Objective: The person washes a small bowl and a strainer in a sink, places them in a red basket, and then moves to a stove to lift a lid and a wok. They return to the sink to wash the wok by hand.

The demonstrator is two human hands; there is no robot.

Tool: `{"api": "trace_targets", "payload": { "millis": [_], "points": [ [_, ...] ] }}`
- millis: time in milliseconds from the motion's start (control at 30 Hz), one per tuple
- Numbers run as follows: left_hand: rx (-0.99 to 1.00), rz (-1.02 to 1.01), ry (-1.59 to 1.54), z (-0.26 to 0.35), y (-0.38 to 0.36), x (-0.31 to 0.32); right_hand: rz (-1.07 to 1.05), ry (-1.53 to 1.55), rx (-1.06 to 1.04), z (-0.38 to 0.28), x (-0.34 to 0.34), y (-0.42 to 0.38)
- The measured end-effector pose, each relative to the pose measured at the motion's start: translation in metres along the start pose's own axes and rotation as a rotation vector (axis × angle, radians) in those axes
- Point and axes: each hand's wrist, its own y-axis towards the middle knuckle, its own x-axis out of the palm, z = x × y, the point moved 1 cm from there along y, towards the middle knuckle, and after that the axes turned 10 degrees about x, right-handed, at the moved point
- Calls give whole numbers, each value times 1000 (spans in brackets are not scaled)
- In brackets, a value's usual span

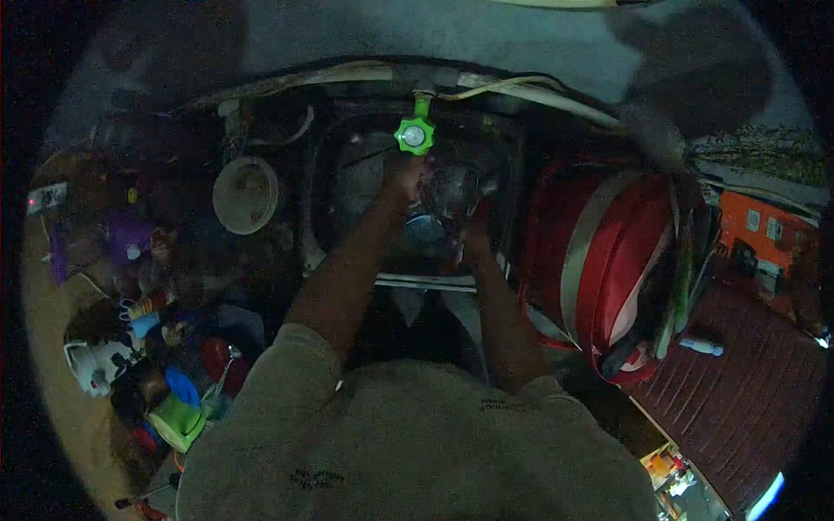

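Both arms reach down into a dark sink basin (pixel 382 280) with a pale front edge. Just below a tap with a bright green star-shaped knob (pixel 414 135) is my left hand (pixel 410 181), its fingers dark and smeared. My right hand (pixel 473 230) is lower, at the basin's right side, its fingers seeming curled round something too dark to name. Between the hands is a shiny, clear-looking thing (pixel 453 187), whose kind I cannot make out. A bluish rounded thing (pixel 424 228) lies below it, partly between the wrists.
A whitish round container (pixel 246 195) hangs left of the basin. A large red bag with grey bands (pixel 599 260) stands close on the right. Mixed items, including a green container (pixel 177 423), crowd the lower left. A pipe (pixel 347 75) runs along the wall.
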Motion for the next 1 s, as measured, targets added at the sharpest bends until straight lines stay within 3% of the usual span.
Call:
{"api": "trace_targets", "payload": {
  "millis": [33, 100, 133, 167, 233, 333, 400, 467, 533, 633, 700, 800, 1000],
  "points": [
    [-92, 59, -33, 6, 0, 4, -2, -4, -3, -6, 2, -3],
    [-40, 56, 389, 20, -1, 10, -38, 6, -5, -17, 7, -9],
    [-40, 56, 389, 9, -2, 2, -83, 24, -2, -17, 10, -8],
    [229, -112, 745, 3, -7, -5, -137, 39, -4, -10, 10, 0],
    [506, -276, 1101, -5, -13, -15, -378, 51, 26, -5, 22, 12],
    [491, -455, 1290, -13, -21, -26, -101, 32, 280, -19, 41, -2],
    [418, -509, 1317, -21, -24, -38, -62, -21, 337, -39, 56, -17],
    [374, -463, 1240, -21, -26, -42, -85, -95, 250, -50, 63, -36],
    [336, -274, 934, -19, -33, -42, -114, -169, 163, -48, 69, -31],
    [524, -121, 646, -55, -27, -53, 64, -71, 119, -32, 66, -6],
    [-282, 43, 305, -37, -20, -45, -147, 79, 208, -33, 61, -5],
    [-183, 122, 210, 10, -39, -25, -210, 91, 124, -23, 58, 8],
    [-131, 153, 284, -37, -19, -38, -112, -30, 147, -42, 71, -3]
  ]
}}
